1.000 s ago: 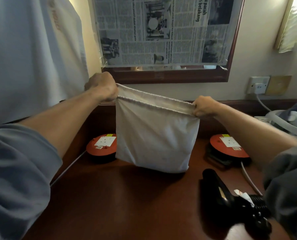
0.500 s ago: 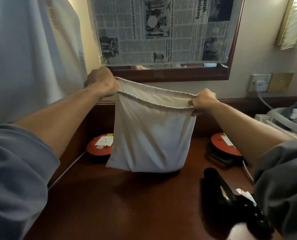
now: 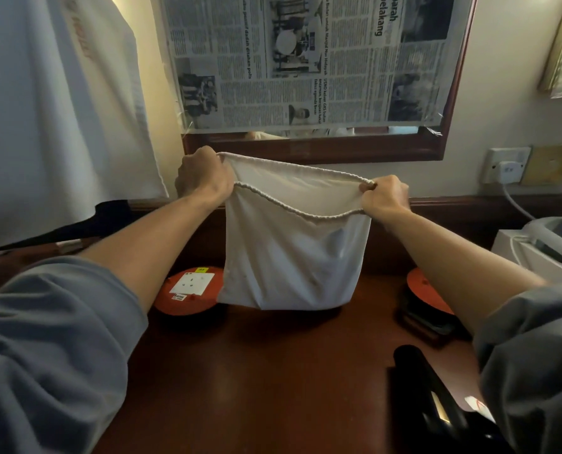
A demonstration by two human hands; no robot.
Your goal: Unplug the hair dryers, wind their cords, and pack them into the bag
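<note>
A white drawstring bag [image 3: 292,257] hangs above the brown desk [image 3: 256,371], its mouth pulled open into a wide gap. My left hand [image 3: 204,175] grips the left end of the bag's rim, and my right hand [image 3: 384,194] pinches the right end. The bag's bottom hangs just over the desk. A black hair dryer [image 3: 436,398] lies on the desk at the lower right, partly hidden by my right sleeve.
Two orange cord reels, the left reel [image 3: 189,293] and the right reel [image 3: 427,299], sit at the back of the desk. A wall socket with a white plug [image 3: 507,167] is at the right. A white appliance [image 3: 544,250] stands at the right edge. White cloth [image 3: 60,109] hangs on the left.
The bag's mouth has been pulled wider open, and its far and near rims now stand apart. Both hands sit a little lower and closer to the wall.
</note>
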